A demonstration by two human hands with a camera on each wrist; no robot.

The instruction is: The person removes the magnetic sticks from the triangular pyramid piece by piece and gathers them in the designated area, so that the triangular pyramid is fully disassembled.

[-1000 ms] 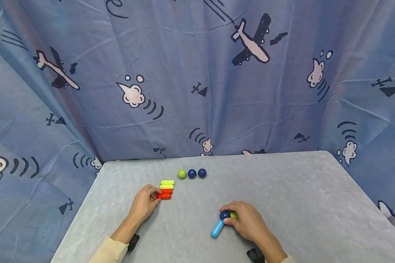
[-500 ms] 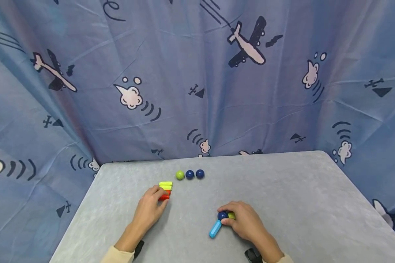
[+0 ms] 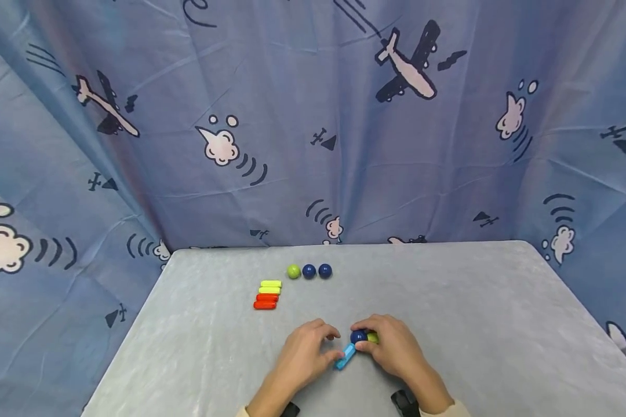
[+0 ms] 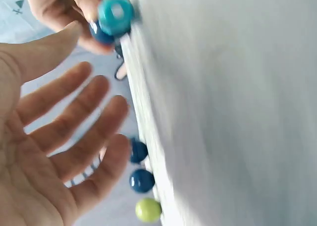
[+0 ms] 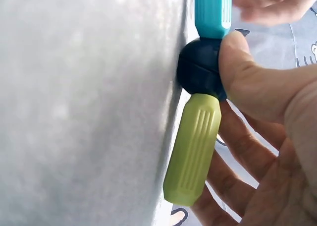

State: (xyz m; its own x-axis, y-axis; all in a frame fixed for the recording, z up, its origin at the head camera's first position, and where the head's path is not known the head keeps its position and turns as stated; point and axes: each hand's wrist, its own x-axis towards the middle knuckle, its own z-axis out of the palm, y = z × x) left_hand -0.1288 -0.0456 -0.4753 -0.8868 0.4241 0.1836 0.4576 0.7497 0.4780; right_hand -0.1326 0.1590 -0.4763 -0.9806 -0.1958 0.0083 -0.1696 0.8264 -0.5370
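Note:
My right hand (image 3: 399,347) pinches a dark blue ball (image 5: 198,67) between thumb and fingers, low over the table. Joined to that ball are a light blue ridged rod (image 3: 345,357) and a yellow-green ridged rod (image 5: 192,151), at an angle to each other. In the head view the green rod is partly covered by the right fingers. My left hand (image 3: 304,354) is beside the light blue rod, its thumb tip overlapping the rod in that view. The left wrist view shows its fingers spread with nothing between them; the rod appears end-on there.
Farther back on the grey table (image 3: 448,289) a green ball (image 3: 293,271) and two dark blue balls (image 3: 316,271) stand in a row. Two yellow rods (image 3: 270,287) and two red rods (image 3: 266,302) lie stacked side by side at left. A patterned blue curtain (image 3: 271,127) hangs behind.
My left hand has left the red rods and moved right and nearer, to beside the light blue rod. The right hand keeps its hold on the dark blue ball.

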